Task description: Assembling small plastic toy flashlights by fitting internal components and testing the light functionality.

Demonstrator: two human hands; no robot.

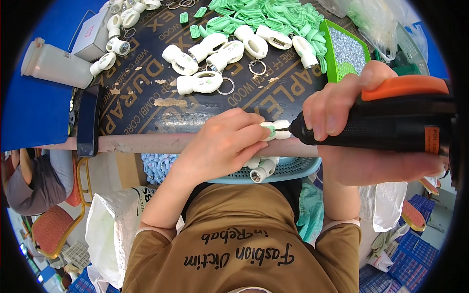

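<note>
My left hand [220, 141] is closed at the table's near edge, its fingers pressed on a small white keychain flashlight [282, 124] with a green insert [270, 129] in its body. In my right hand [334, 105] is a black electric screwdriver [386, 122] with an orange part on top. Its thin bit points left and reaches the flashlight near the green insert; whether it sits in a screw is too small to tell. Several finished-looking white flashlights [200, 83], some with metal key rings [225, 86], lie beyond my hands.
Green plastic pieces [273, 17] are heaped at the back. A green tray [334, 63] of small silvery screws stands at the far right. A phone [88, 119] and a white tub [56, 63] are at left. Below the table edge, a blue basket [293, 170] holds more flashlights.
</note>
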